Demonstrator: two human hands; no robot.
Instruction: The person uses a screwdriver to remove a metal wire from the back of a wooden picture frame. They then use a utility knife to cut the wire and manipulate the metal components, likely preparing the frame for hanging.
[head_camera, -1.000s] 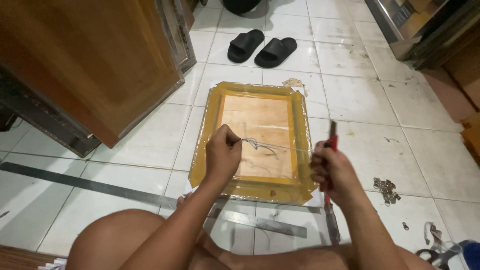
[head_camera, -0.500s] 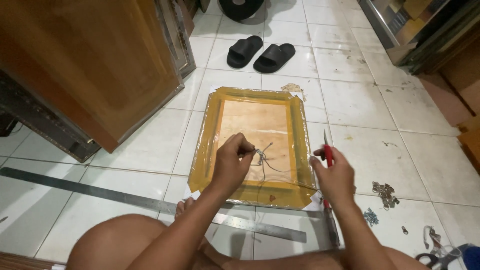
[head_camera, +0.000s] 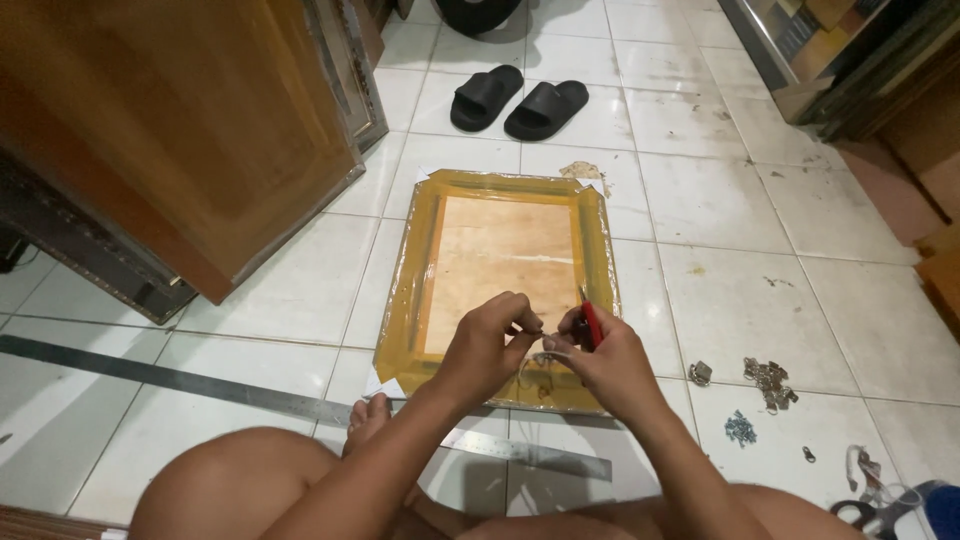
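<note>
From my remote view, both arms run bare up from the bottom of the frame, with no sleeves, watch or rings on the left hand (head_camera: 487, 340) or right hand (head_camera: 610, 360). My bare knees fill the lower edge, and bare toes (head_camera: 368, 415) peek out lower centre-left.

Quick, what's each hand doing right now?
Left hand: fingers pinched shut on a thin wire over the picture frame.
Right hand: closed around a red-handled tool, fingertips also on the wire.
</note>
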